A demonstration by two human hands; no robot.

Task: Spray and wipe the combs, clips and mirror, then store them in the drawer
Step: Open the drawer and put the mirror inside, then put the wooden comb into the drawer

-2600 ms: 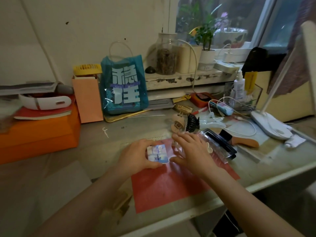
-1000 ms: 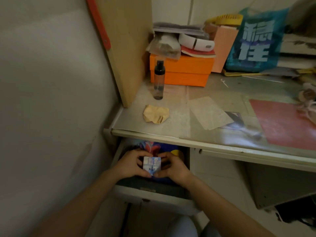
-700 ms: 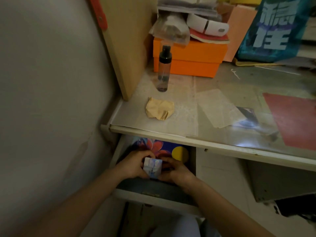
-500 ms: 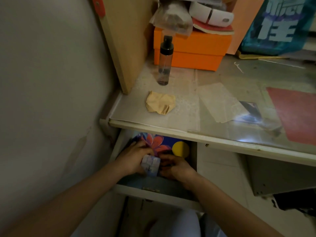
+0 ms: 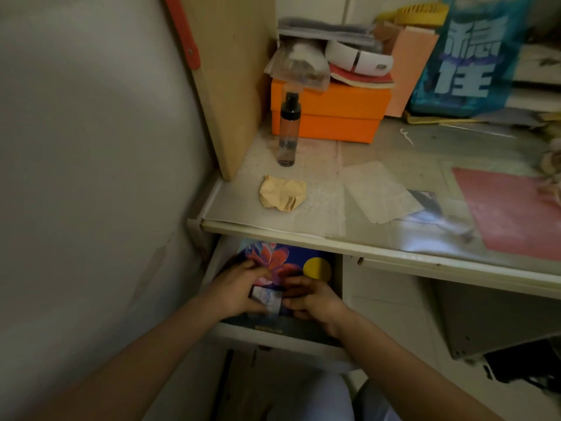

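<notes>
Setting: we are looking down at a pale, glass-topped counter [image 5: 303,220] set against a grey wall, with its open cream metal drawer [image 5: 273,337] pulled out below the front edge.
Nearest, the hands: our left hand [image 5: 235,291] and right hand [image 5: 312,299] both reach into the drawer, fingers curled round the small square blue-and-white patterned mirror [image 5: 267,298] held between them.
Mirror position: low inside the drawer, just over a dark blue printed sheet with a red flower and yellow disc [image 5: 285,261]; whether it already touches we cannot tell.
Step in hand: we judge this to be stowing the mirror, so its spraying and wiping look finished.
On the counter: a crumpled tan wiping cloth [image 5: 282,194] lies near the front left corner, and the clear spray bottle with a black cap [image 5: 288,130] stands upright behind it, just in front of an orange cardboard box [image 5: 331,112].
Far right: a red mat [image 5: 513,211] lies on the counter; blurred beige shapes at its far edge may be clips, though we cannot be sure.
Left to do: letting go of the mirror, then any combs and clips not seen in the drawer, and finally shutting it.
</notes>
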